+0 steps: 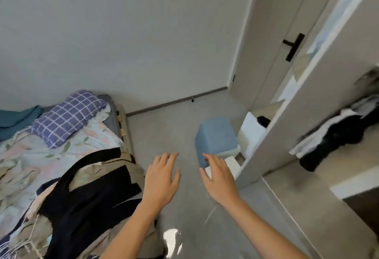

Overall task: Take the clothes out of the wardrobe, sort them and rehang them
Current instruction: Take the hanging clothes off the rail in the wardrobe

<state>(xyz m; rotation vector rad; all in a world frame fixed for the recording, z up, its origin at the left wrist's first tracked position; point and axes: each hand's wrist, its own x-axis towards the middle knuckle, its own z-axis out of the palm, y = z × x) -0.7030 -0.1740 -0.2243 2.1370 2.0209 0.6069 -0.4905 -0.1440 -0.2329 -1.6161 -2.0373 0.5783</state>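
A heap of clothes, black and beige pieces on top, lies on the bed at the lower left. The open wardrobe stands at the right, with black and white clothes piled on a shelf inside it. My left hand hovers over the floor just right of the heap, fingers straight and spread, holding nothing. My right hand is stretched out beside it, also empty, with its fingertips in front of a blue bin.
A blue bin stands on the grey floor near the wardrobe's foot, beside a white box. The bed carries a checked purple pillow and a floral sheet. A closed door with a black handle is behind.
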